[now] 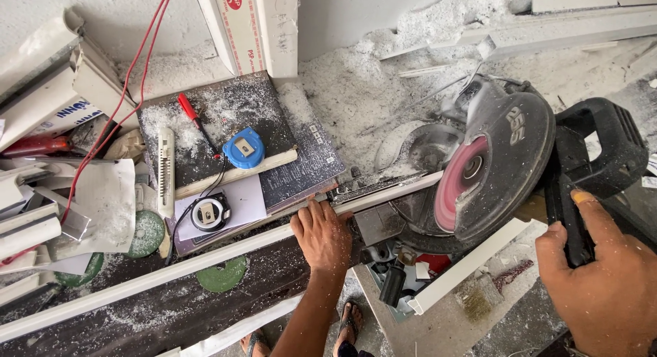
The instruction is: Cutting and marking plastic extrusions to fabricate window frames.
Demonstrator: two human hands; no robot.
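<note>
Left hand (323, 235) lies palm-down, fingers curled toward 12 o'clock, forearm running to 6. Right hand (602, 278) at 4 o'clock is clenched, thumb up.

left hand (323, 235) pressing white strip (171, 271) | right hand (606, 288) gripping saw handle (595, 159)

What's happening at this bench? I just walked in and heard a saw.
A person is working a chop saw. Their left hand presses a long white strip down beside the blade, and their right hand holds the saw's black handle. White shavings cover the area; two tape measures lie to the left.
</note>
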